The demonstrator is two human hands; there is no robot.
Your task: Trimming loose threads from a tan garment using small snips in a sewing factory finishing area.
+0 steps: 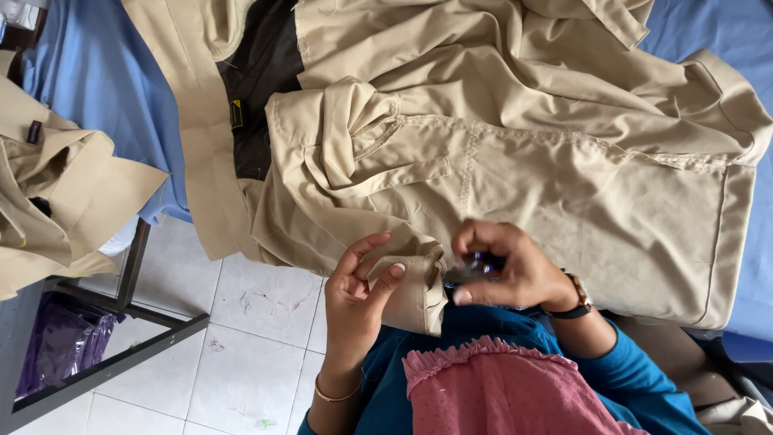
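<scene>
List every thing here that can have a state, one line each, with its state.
Beige garment: spread out crumpled on the blue-covered table, dark lining showing.
Garment corner: folded over, pinched up.
Left hand: closed on the garment corner.
Right hand: closed on a small dark tool, kind unclear.
Second beige garment: bunched at the table's edge.
Purple bag: lying under the metal frame.

From up here I see a desk (97,72) draped in a blue cloth (105,89) that runs across the top of the view and down the right edge. Below it lies a floor of white tiles (241,354) with grey joints, scattered with bits of thread. A dark metal frame (121,306) stands at the lower left, with a purple plastic bag (56,338) lying behind its bars. The light is soft and even.
</scene>
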